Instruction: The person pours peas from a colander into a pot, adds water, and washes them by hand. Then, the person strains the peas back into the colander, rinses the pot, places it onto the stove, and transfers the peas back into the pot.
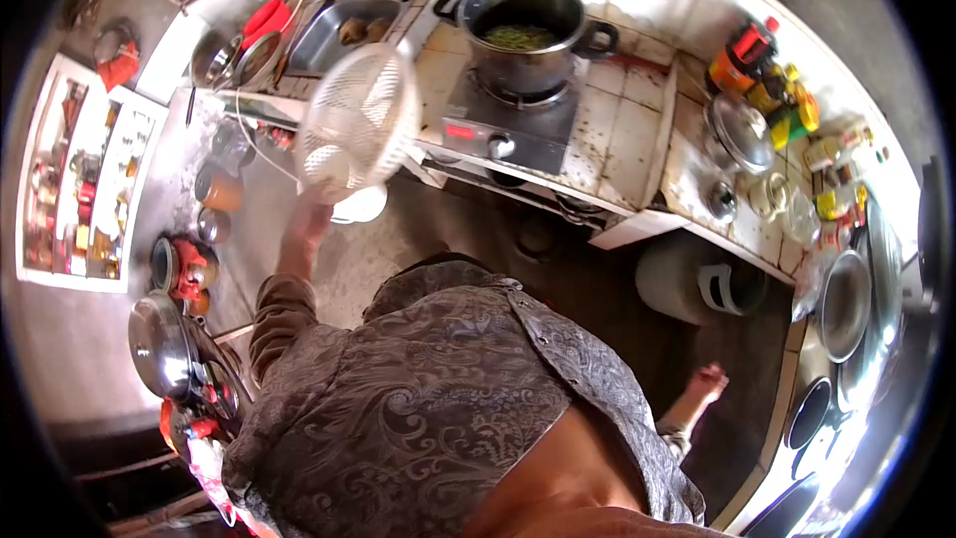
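Observation:
A white perforated plastic colander is tilted up in front of the counter, beside the sink. My left hand is closed on its lower edge. Past that edge shows a white round thing, partly hidden, whose kind I cannot make out. My right hand hangs low on the right with nothing visible in it, its fingers small and loosely bent. A deep steel pot with black handles stands on the gas stove. Inside it lie green pieces of food.
A steel sink holds some brownish things. On the right of the counter are a steel pot lid and several bottles. Beneath stands a pale bucket-like container. Jars and pots line the left side.

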`<state>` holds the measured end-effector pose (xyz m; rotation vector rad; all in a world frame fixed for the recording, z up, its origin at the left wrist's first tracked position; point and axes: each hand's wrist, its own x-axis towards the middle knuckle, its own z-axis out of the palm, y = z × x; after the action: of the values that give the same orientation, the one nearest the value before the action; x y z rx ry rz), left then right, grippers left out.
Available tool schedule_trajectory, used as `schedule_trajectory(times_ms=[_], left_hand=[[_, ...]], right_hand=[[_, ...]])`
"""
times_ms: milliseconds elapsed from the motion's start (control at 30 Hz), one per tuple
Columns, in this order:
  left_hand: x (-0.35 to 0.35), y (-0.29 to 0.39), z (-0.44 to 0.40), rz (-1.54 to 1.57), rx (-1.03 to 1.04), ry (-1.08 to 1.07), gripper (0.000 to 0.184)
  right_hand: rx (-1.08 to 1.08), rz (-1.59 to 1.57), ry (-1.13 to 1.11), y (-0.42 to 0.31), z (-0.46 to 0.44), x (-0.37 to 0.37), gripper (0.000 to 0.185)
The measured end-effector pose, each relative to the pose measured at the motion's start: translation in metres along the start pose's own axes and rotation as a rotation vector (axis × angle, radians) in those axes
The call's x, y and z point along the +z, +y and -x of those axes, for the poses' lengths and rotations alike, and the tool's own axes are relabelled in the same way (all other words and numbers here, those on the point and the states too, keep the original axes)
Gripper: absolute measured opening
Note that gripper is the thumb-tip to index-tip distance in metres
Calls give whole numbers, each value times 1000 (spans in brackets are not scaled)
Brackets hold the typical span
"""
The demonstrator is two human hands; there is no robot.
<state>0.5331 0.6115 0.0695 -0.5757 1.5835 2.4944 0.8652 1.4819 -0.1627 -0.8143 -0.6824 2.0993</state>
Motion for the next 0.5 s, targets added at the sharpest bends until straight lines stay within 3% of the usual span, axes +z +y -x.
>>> schedule_trajectory(times_ms=[33, 67, 133, 167, 200, 267, 300, 333, 400, 433, 500], left_hand=[[6, 0, -3, -8, -17, 33, 32], [20, 9, -3, -125, -50, -85, 37], [47, 19, -12, -127, -128, -81, 37], [47, 27, -16, -181, -182, -201, 38], [73, 38, -11, -248, -219, -146, 38], [57, 31, -39, -270, -263, -484, 36], [67, 27, -42, -578, 12, -578, 36], [73, 28, -45, -647, 166, -702, 34], [93, 27, -53, -597, 396, -964, 30], [100, 28, -57, -506, 238, -977, 30], [106, 34, -70, -170, -527, -732, 32]], right_hand=[[306, -95, 13, 45, 9, 11, 15], [404, -40, -54, 94, 36, 39, 17], [516, 193, 75, 176, 92, 129, 13], [631, 282, 88, 212, 107, 171, 15], [584, 432, -20, 229, 147, 239, 19], [491, 463, -383, 243, 207, 344, 28], [389, 480, -591, 248, 221, 378, 34], [330, 483, -668, 248, 234, 409, 39], [280, 407, -490, 240, 263, 466, 53], [176, 505, -534, 239, 256, 469, 59], [109, 535, -543, 218, 274, 484, 63]])
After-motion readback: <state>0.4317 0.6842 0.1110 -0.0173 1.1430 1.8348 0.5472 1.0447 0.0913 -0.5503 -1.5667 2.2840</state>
